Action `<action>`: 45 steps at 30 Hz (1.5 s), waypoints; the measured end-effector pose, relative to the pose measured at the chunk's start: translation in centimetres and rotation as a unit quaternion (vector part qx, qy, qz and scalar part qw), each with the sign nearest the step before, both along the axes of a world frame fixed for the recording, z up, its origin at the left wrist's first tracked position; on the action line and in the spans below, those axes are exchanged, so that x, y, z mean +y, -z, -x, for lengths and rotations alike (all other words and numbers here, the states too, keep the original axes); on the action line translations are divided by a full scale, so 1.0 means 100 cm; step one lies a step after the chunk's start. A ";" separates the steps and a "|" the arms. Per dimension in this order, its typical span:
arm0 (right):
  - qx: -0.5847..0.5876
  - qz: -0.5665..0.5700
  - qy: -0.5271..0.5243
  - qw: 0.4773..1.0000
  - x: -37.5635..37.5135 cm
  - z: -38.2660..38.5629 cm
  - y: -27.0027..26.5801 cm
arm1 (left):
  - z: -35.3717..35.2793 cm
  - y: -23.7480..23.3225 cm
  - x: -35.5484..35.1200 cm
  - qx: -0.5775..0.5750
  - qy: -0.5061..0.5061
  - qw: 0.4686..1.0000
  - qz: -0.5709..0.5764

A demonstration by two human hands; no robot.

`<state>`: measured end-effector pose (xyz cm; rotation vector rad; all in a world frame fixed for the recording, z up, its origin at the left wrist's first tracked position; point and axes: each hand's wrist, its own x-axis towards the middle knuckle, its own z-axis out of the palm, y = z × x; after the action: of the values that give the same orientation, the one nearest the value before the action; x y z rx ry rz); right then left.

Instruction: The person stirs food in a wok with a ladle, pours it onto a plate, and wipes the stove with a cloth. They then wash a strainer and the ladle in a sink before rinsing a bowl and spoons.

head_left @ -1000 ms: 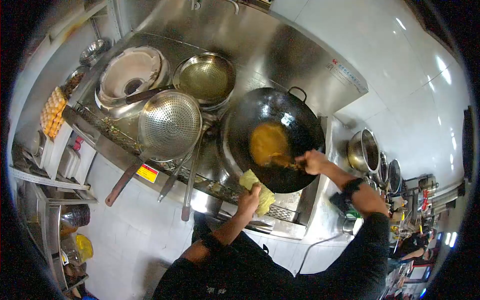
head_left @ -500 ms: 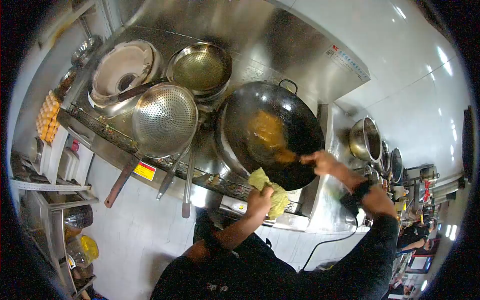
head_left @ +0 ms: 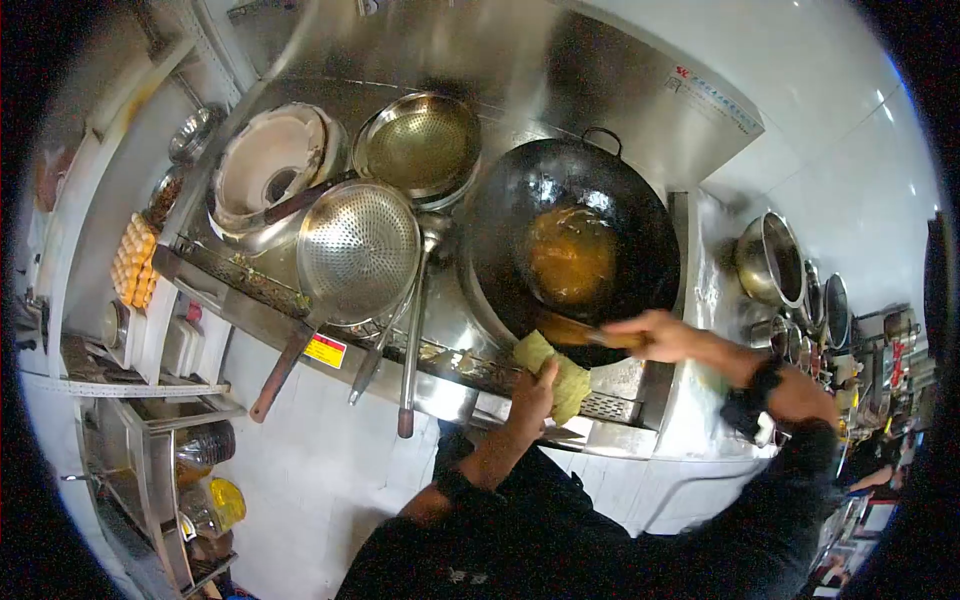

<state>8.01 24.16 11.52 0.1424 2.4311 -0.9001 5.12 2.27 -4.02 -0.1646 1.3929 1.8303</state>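
Note:
A large black wok [head_left: 640, 220] stands tilted on the stove, with brown liquid [head_left: 572, 255] pooled at its bottom. My left hand [head_left: 532, 400] is closed around a folded yellow-green cloth [head_left: 560, 375], which lies against the wok's near rim. My right hand [head_left: 655, 336] grips the handle of a wok brush [head_left: 562, 328]. The brush's tan head rests inside the wok on its near side, below the liquid; its edges are blurred. A loop handle [head_left: 603, 132] stands up at the wok's far rim.
Left of the wok are a perforated strainer [head_left: 360, 250], another strainer over a pot [head_left: 420, 145] and a burner ring [head_left: 270, 160]. A ladle handle [head_left: 412, 350] overhangs the stove's front edge. Steel pots [head_left: 770, 258] stand to the right. Egg trays [head_left: 135, 262] sit at far left.
The brush has moved from the liquid toward the wok's near side, with my right hand on it. The liquid has settled into a rounder pool. The camera view has shifted.

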 end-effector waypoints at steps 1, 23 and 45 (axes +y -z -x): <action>-0.007 -0.051 -0.061 0.997 0.031 -0.016 -0.011 | -0.002 0.001 0.002 -0.008 -0.025 1.000 -0.014; 0.083 -0.085 -0.118 0.986 0.045 -0.043 -0.024 | -0.007 -0.034 0.019 -0.148 -0.059 0.987 -0.015; -0.044 -0.645 -0.098 0.757 -0.117 0.010 -0.218 | -0.028 -0.004 -0.047 -0.371 0.102 0.881 -0.275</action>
<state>7.02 12.46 33.31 0.3827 2.4364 0.9776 7.91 -2.48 -3.64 -0.3596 0.3255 1.6460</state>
